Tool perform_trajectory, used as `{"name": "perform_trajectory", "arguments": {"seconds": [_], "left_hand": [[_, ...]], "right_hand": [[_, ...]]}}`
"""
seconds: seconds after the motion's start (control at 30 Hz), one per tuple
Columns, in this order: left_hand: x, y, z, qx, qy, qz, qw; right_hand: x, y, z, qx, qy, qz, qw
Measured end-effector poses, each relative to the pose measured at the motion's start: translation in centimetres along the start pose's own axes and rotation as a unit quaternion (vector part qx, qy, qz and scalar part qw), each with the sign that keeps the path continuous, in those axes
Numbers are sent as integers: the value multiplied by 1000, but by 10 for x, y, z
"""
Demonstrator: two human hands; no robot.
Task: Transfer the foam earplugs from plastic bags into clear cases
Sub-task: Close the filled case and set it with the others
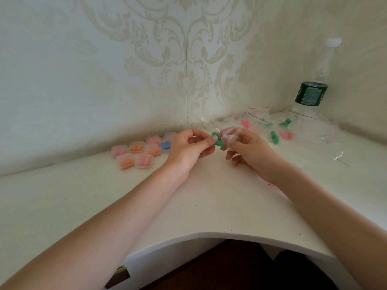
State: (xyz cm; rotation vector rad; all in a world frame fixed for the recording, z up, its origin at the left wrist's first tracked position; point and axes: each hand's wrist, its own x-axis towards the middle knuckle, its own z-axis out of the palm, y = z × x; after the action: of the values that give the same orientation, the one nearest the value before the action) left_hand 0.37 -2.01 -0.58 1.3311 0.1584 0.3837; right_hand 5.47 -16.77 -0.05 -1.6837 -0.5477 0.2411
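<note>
Pinching, left hand (188,147): fingertips grip green earplugs (217,140) above the desk (209,206).
Right hand (247,149): curled round a crumpled plastic bag (230,136).
Earplug axis: tilted, lower ends toward the right.
Filled cases (138,152): clustered left.

Matt foam green earplug (217,140) mid-frame; thin glossy crinkled plastic bags (326,130) at right; clear plastic cases (136,152) left-centre; smooth matt white desk (199,195); clear plastic bottle (312,88) upper right; textured wallpaper (104,59).
</note>
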Motion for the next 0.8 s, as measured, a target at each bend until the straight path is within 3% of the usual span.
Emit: {"name": "perform_trajectory", "arguments": {"seconds": [0.27,0.47,0.67,0.8], "left_hand": [[1,-2,-1,-19,-15,-9,1000],[0,-4,3,8,-20,-16,1000],[-2,-5,4,68,-46,-5,997],[-1,-5,3,32,-27,-14,999]], "right_hand": [[1,3,1,-89,-35,-32,995],[2,5,3,-80,9,-45,996],[4,7,2,-79,-5,-26,996],[2,5,4,-98,-7,-28,995]]}}
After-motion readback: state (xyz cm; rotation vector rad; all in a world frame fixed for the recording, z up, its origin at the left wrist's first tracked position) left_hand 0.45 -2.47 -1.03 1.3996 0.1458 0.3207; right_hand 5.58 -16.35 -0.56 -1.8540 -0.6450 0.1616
